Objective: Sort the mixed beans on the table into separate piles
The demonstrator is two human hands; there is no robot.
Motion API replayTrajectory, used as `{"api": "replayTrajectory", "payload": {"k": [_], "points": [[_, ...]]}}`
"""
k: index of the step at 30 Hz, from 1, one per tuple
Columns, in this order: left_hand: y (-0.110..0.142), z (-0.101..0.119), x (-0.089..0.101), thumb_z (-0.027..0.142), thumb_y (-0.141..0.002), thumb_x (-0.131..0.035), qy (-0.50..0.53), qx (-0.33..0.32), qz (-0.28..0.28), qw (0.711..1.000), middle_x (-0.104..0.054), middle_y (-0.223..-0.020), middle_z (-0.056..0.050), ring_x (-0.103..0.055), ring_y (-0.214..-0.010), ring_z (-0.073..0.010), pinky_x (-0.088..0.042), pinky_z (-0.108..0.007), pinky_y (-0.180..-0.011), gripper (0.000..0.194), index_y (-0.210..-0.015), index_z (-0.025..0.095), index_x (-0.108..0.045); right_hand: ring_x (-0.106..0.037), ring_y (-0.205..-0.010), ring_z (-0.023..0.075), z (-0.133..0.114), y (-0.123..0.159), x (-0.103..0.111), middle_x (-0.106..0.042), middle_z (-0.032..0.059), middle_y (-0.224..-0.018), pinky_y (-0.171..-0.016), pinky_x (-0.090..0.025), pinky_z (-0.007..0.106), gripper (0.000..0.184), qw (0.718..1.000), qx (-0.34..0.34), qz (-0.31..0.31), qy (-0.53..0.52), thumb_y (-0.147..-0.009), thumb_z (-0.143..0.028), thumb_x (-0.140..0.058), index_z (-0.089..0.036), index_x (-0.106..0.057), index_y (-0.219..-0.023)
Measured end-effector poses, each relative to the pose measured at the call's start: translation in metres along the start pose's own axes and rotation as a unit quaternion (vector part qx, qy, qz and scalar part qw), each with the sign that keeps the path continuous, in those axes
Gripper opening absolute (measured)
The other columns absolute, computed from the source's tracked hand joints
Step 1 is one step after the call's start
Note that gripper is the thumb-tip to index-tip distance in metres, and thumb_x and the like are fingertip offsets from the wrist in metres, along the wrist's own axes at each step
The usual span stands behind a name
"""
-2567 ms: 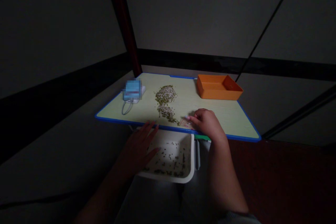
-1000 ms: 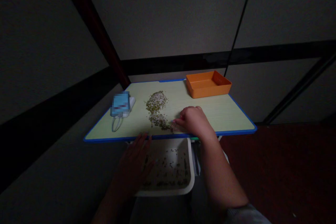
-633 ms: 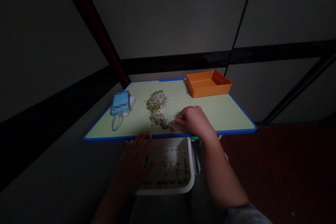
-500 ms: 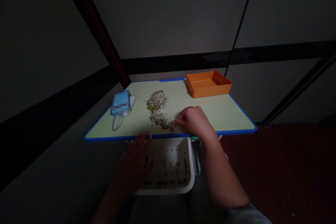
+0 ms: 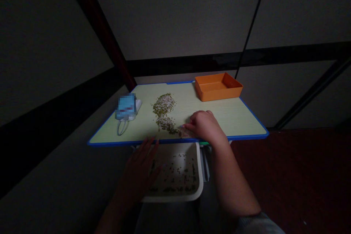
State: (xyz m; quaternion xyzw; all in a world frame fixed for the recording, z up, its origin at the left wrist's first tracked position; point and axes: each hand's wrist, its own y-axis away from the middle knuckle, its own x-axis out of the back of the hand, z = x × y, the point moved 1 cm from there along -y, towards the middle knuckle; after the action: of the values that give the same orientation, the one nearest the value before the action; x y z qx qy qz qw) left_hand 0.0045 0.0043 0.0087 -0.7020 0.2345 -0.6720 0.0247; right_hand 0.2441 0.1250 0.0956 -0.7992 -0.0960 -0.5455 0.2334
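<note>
My right hand [image 5: 204, 126] rests on the pale green table near its front edge, fingers curled. Its fingertips touch a thin pale translucent piece [image 5: 186, 132] at the tail of a long heap of green beans and pale grains [image 5: 163, 111]. Whether the hand grips that piece, I cannot tell. My left hand [image 5: 139, 170] is open with fingers spread, just below the table's front edge. It hangs over a white tray [image 5: 199, 175] with scattered beans on its floor, and the hand holds nothing.
The blue-edged table [image 5: 233, 124] also bears an orange tray [image 5: 218, 87] at the back and a blurred blue packet [image 5: 126, 106] with a thin loop of cord at the left. Dark walls and a dark post stand behind; dark red floor lies right.
The view has swung since the oldest frame, leaving the table more level. Both hands have stayed almost still over the last second.
</note>
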Motion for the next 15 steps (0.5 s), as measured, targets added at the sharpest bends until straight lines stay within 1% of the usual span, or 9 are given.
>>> {"api": "replayTrajectory", "payload": {"k": [7, 15], "points": [[0.0, 0.0, 0.0, 0.045, -0.084, -0.047, 0.004, 0.002, -0.002, 1.0, -0.031, -0.153, -0.009, -0.029, -0.14, -0.0259, -0.04, -0.045, -0.105, 0.073, -0.146, 0.026, -0.013, -0.049, -0.062, 0.0141, 0.007, 0.003, 0.003, -0.065, 0.004, -0.065, -0.064, -0.024, 0.03, 0.032, 1.0, -0.019, 0.004, -0.01, -0.08, -0.045, -0.063, -0.018, -0.067, -0.062], [0.0, 0.0, -0.001, 0.047, -0.084, -0.047, 0.006, 0.007, -0.002, 1.0, -0.031, -0.152, -0.009, -0.03, -0.14, -0.0261, -0.04, -0.045, -0.105, 0.073, -0.146, 0.026, -0.015, -0.044, -0.058, 0.0123, 0.017, 0.002, 0.002, -0.061, 0.0029, -0.061, -0.06, -0.023, 0.029, 0.033, 0.999, -0.039, 0.005, -0.025, -0.08, -0.045, -0.061, -0.018, -0.067, -0.061]]}}
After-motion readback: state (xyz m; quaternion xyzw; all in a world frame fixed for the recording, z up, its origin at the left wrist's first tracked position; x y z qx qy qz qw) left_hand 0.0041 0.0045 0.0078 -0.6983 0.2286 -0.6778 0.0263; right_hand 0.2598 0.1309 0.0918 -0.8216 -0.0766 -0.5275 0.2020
